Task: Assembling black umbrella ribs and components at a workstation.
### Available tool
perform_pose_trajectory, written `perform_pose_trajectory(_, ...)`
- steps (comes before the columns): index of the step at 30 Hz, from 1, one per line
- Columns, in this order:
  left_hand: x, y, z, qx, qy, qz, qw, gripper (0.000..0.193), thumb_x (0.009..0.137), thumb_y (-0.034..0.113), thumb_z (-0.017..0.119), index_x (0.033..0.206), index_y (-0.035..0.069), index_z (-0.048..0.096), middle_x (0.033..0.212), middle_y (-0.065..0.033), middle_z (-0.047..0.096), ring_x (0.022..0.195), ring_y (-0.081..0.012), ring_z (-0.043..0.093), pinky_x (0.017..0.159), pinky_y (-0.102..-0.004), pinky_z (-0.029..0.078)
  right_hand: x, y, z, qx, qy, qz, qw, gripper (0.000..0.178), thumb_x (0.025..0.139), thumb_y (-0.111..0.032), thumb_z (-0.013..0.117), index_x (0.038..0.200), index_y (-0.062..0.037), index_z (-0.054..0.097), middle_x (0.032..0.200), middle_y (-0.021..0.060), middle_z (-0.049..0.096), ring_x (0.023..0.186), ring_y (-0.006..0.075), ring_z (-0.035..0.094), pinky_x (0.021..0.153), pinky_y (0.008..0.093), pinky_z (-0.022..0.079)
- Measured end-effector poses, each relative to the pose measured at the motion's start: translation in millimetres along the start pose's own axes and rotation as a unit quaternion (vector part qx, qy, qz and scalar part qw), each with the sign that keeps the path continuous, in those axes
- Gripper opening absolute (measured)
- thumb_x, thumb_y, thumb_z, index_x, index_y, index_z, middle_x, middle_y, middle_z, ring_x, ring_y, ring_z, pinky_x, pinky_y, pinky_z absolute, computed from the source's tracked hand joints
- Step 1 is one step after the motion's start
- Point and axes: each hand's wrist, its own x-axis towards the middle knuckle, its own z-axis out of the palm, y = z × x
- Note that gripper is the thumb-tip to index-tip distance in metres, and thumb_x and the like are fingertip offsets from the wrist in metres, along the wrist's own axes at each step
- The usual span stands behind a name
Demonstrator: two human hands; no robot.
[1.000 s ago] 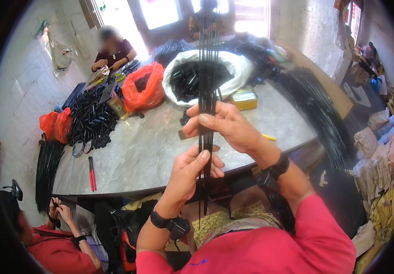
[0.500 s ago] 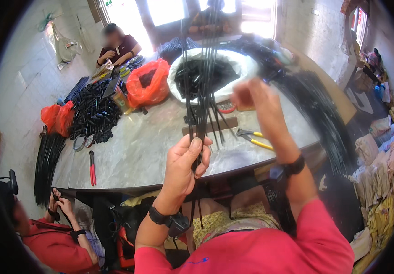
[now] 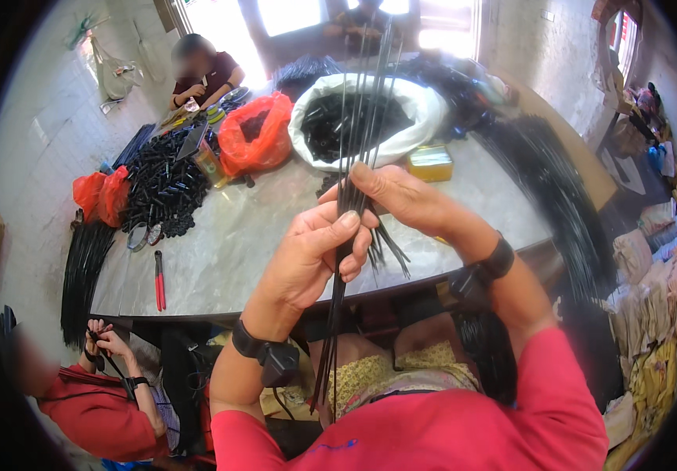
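My left hand (image 3: 319, 247) is closed around a bundle of long thin black rods (image 3: 368, 118), thumb on top. The rods rise tilted above the fist and their lower ends hang down over my lap. Just above, my right hand (image 3: 401, 196) pinches the same bundle between thumb and fingers. Several shorter rod ends (image 3: 389, 251) fan out to the right below my right hand. Small black parts beside the bundle are partly hidden by my hands.
On the stone-topped table (image 3: 221, 259) stand a white sack (image 3: 434, 110) of black parts, a red bag (image 3: 276, 153), a heap of black pieces (image 3: 166, 188), red-handled pliers (image 3: 160, 282), a yellow block (image 3: 430, 163) and rod bundles (image 3: 550, 188). A co-worker (image 3: 107, 400) sits at left, another (image 3: 205, 78) across.
My right hand has come in from the right, where it was raised and blurred, and now grips the bundle. The rods' top ends have dropped lower, and my right arm now covers most of the yellow-handled pliers.
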Motion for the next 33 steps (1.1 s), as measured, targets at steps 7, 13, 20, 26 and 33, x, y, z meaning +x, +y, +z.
perform_pose_trajectory(7, -5, -4, -6, 0.054, -0.024, 0.034, 0.998, 0.028, 0.096, 0.023, 0.063, 0.106, -0.002, 0.061, 0.078, -0.0099, 0.065, 0.06, -0.0162, 0.061, 0.058, -0.027, 0.05, -31, 6, 1, -0.079, 0.186, -0.038, 0.979, 0.07, 0.103, -0.057, 0.032, 0.113, 0.0027, 0.067, 0.089, 0.0095, 0.07, 0.087, 0.0161, 0.066, 0.081, 0.0303, 0.052)
perform_pose_trajectory(13, -11, -4, -8, 0.055, -0.039, 0.055, 0.996, 0.03, 0.093, 0.02, 0.067, 0.11, -0.002, 0.06, 0.089, -0.0136, 0.07, 0.071, -0.0206, 0.069, 0.066, -0.0299, 0.055, -85, 39, 29, 0.251, -0.075, 0.22, 0.94, 0.106, 0.081, -0.088, 0.022, 0.112, 0.0042, 0.064, 0.106, 0.0162, 0.071, 0.098, 0.0243, 0.069, 0.087, 0.0309, 0.051)
perform_pose_trajectory(20, -21, -54, 16, 0.123, -0.056, 0.121, 0.983, 0.023, 0.099, 0.014, 0.057, 0.111, -0.005, 0.062, 0.097, -0.0171, 0.071, 0.088, -0.0249, 0.071, 0.083, -0.0358, 0.056, -41, 90, 13, 0.66, -0.254, 0.036, 0.706, 0.093, 0.088, -0.081, 0.023, 0.105, 0.0013, 0.062, 0.09, 0.0195, 0.067, 0.083, 0.0285, 0.067, 0.075, 0.0371, 0.055)
perform_pose_trajectory(26, -37, -150, -2, 0.22, 0.023, 0.142, 0.965, 0.018, 0.101, 0.005, 0.049, 0.111, -0.001, 0.063, 0.105, -0.0093, 0.072, 0.099, -0.0136, 0.063, 0.091, -0.0292, 0.049, -8, 85, 4, 0.451, 0.101, 0.194, 0.866, 0.079, 0.094, -0.061, 0.051, 0.125, 0.0113, 0.048, 0.12, 0.029, 0.062, 0.103, 0.0366, 0.068, 0.088, 0.0466, 0.057)
perform_pose_trajectory(33, -37, -266, -46, 0.181, 0.128, 0.086, 0.971, 0.018, 0.104, 0.012, 0.048, 0.109, 0.003, 0.063, 0.108, -0.0079, 0.069, 0.104, -0.0141, 0.062, 0.095, -0.0304, 0.048, 37, 122, -33, 0.356, 0.152, 0.186, 0.903, 0.064, 0.093, -0.048, 0.064, 0.122, 0.0072, 0.049, 0.11, 0.0246, 0.065, 0.093, 0.0308, 0.071, 0.079, 0.0414, 0.06)
